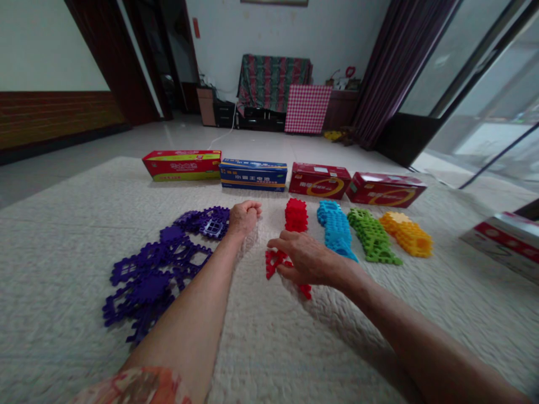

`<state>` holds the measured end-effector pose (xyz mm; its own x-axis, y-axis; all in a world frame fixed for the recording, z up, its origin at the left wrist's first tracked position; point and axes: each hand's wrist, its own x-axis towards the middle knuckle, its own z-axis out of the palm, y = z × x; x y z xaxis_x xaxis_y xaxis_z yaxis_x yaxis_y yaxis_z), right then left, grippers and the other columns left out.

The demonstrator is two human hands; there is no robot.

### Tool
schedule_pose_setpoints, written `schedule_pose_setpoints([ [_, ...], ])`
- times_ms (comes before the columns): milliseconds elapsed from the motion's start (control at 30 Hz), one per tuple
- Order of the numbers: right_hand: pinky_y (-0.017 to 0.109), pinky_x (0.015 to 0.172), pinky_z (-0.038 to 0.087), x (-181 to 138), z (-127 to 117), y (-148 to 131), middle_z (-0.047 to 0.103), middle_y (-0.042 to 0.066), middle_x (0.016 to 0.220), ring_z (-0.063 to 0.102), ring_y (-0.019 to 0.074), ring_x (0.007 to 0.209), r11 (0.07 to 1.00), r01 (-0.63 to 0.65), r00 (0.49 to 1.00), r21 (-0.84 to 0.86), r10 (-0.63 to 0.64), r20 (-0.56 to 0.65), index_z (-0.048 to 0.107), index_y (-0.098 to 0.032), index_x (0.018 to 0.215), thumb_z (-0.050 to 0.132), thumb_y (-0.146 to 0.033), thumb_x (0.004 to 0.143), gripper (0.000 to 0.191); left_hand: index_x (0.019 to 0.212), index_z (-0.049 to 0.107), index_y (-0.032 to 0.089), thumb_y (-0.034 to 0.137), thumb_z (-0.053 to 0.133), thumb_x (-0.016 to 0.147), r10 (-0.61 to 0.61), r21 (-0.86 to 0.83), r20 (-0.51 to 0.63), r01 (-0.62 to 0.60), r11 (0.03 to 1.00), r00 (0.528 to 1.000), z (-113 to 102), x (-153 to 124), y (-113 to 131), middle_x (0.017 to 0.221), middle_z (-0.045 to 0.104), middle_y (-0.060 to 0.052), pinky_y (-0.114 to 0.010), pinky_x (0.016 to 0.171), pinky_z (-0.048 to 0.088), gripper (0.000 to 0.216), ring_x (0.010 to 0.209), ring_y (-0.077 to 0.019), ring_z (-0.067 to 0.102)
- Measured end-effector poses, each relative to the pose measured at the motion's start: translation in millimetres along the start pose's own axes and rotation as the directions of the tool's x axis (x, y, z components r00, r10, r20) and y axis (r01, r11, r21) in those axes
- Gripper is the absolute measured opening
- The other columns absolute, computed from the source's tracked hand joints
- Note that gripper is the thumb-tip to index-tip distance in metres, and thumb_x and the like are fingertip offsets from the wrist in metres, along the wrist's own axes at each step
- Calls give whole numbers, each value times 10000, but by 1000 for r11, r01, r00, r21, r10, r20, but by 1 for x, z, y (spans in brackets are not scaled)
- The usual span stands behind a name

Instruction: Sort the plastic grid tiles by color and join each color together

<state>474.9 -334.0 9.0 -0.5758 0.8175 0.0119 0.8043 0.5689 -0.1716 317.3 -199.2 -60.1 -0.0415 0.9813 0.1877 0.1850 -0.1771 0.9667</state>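
Observation:
My left hand (243,217) is curled into a fist and rests on the cream carpet (63,235), right beside a spread of flat purple interlocking tiles (160,269). I see nothing inside the fist. My right hand (305,259) lies palm down with fingers bent over loose red tiles (274,262), touching them. A stacked red block (296,214) stands just behind that hand. To its right lie a blue block row (336,229), a green one (371,235) and an orange one (406,233).
Several cardboard boxes line the carpet's far edge: a red-yellow box (182,165), a blue box (253,174) and two red boxes (320,180). Another box (505,242) sits at right. Glass doors and a curtain (391,73) stand at right.

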Motion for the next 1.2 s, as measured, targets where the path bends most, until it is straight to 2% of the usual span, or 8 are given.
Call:
schedule_pose_setpoints([
  [233, 247, 613, 349, 3, 2, 7, 653, 74, 861, 579, 154, 724, 999, -26, 1000, 48, 25, 17, 674, -153, 905, 623, -259, 796, 160, 810, 732, 167, 136, 484, 657, 10, 27, -4, -10, 1000, 1000, 0, 2, -2, 676, 696, -24, -261, 630, 548, 293, 614, -141, 656],
  [467, 247, 637, 377, 3, 3, 9, 681, 83, 888, 601, 168, 766, 994, -20, 999, 104, 16, 42, 669, -166, 1025, 597, -283, 832, 237, 832, 734, 168, 161, 500, 653, 48, 23, 1, -48, 999, 999, -1, 4, -8, 702, 707, -38, -279, 643, 556, 295, 630, -153, 661],
  [600, 260, 657, 401, 3, 1, 6, 688, 78, 927, 616, 183, 798, 994, -20, 999, 104, 16, 42, 582, -196, 1229, 596, -239, 796, 435, 826, 726, 155, 164, 490, 647, 34, -13, 0, -34, 999, 999, 1, 1, -5, 689, 702, -37, -276, 638, 551, 296, 617, -147, 654],
  [767, 259, 644, 407, 4, 1, 3, 672, 90, 937, 611, 184, 792, 998, -42, 998, 44, 40, 58, 663, -179, 990, 582, -251, 766, 249, 833, 726, 165, 174, 516, 656, 27, 16, -5, -27, 999, 1000, 0, 0, -3, 701, 705, -37, -287, 655, 547, 274, 634, -153, 662],
  [900, 257, 615, 396, 4, 4, 3, 673, 78, 906, 608, 180, 759, 997, -51, 999, 60, 50, 18, 643, -178, 1004, 582, -264, 756, 270, 845, 730, 159, 162, 505, 657, 30, 26, -7, -30, 999, 1000, -1, 1, -3, 705, 709, -42, -287, 659, 544, 293, 641, -156, 666],
  [1033, 253, 611, 383, 6, 8, 4, 677, 68, 892, 608, 177, 758, 997, -43, 998, 65, 40, 38, 655, -186, 974, 582, -252, 745, 250, 847, 735, 154, 160, 497, 650, 41, 12, 1, -41, 999, 999, 0, 3, -7, 697, 708, -41, -287, 659, 545, 309, 634, -156, 664],
  [1100, 255, 603, 374, 6, 8, 6, 674, 67, 876, 598, 172, 736, 996, -57, 998, 65, 57, 3, 649, -177, 964, 585, -271, 751, 241, 850, 738, 153, 166, 497, 649, 50, 8, 7, -51, 999, 999, 0, 4, -10, 695, 707, -40, -290, 661, 546, 315, 634, -157, 663],
  [1200, 271, 647, 379, 4, 3, 15, 664, 73, 900, 585, 177, 767, 997, -68, 989, 36, 72, -129, 621, -156, 1031, 588, -294, 774, 293, 852, 742, 154, 175, 498, 653, 64, 9, 6, -64, 998, 998, 0, 7, -14, 699, 708, -43, -300, 671, 549, 315, 639, -159, 661],
])
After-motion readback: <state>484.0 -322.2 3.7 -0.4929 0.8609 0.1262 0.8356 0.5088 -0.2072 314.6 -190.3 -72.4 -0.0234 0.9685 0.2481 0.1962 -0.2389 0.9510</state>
